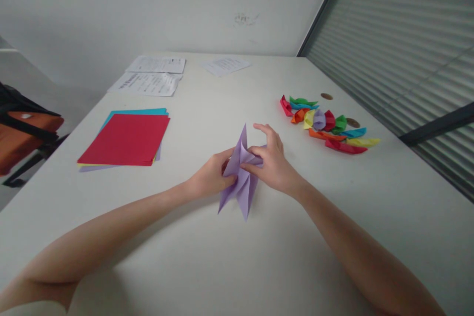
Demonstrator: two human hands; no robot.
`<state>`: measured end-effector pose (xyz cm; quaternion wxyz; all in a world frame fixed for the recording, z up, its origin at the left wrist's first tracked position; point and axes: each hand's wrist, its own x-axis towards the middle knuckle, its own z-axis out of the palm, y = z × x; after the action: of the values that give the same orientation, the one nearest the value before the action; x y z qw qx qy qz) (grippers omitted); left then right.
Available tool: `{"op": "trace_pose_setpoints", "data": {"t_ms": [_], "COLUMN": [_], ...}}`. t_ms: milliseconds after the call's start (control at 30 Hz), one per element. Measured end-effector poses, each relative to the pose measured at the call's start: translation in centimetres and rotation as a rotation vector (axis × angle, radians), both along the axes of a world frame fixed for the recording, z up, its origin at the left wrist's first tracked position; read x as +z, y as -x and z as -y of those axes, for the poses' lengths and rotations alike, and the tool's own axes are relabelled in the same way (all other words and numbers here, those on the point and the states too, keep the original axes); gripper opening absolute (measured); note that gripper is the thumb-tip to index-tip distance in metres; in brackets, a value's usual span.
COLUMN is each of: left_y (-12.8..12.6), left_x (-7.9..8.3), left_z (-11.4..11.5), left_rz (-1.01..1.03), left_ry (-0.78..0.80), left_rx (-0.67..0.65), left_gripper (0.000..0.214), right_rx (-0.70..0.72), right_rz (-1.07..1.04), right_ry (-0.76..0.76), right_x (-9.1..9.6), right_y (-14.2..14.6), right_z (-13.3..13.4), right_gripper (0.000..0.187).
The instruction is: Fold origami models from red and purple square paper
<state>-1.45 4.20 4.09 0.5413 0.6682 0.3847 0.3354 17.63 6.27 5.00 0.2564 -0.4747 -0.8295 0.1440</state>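
Observation:
Between my two hands is a sheet of purple origami paper (244, 190), creased and partly folded into several pointed flaps. One tip points up, and two others point down toward me. My left hand (212, 173) grips its left side, the thumb on the front and the other fingers behind, partly hidden. My right hand (272, 160) pinches a fold near the middle between thumb and index finger, while its other fingers stick out above. The paper is held just over or on the table; which one I cannot tell.
To the left on the white table (177, 266) lies a stack of coloured paper (126, 140), red on top. Several small folded paper pieces (326, 126) cluster at the right. Printed sheets (148, 81) lie at the back. An orange and black item (29, 131) stands beyond the left edge.

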Motion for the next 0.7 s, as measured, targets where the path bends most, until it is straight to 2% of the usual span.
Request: {"op": "trace_pose_setpoints", "data": {"t_ms": [200,333,433,700], "left_y": [0.1,0.3,0.4,0.3], "left_x": [-0.5,-0.7,-0.9,-1.2], "left_z": [-0.2,-0.5,-0.8,-1.0], "left_rz": [0.061,0.199,0.292,0.242], "left_ry": [0.075,0.26,0.364,0.318], "left_rx": [-0.034,-0.048,-0.025,0.035], "left_gripper": [0.05,0.04,0.043,0.038], "right_rx": [0.024,0.016,0.041,0.064], "right_rz": [-0.016,-0.032,-0.039,-0.143], "right_ry": [0.074,0.072,0.077,0.044], "right_x": [1.1,1.0,0.9,0.6], "right_y": [-0.5,-0.2,0.1,-0.2], "right_z": [0.0,0.2,0.4,0.1], "right_gripper": [0.018,0.017,0.022,0.023]}}
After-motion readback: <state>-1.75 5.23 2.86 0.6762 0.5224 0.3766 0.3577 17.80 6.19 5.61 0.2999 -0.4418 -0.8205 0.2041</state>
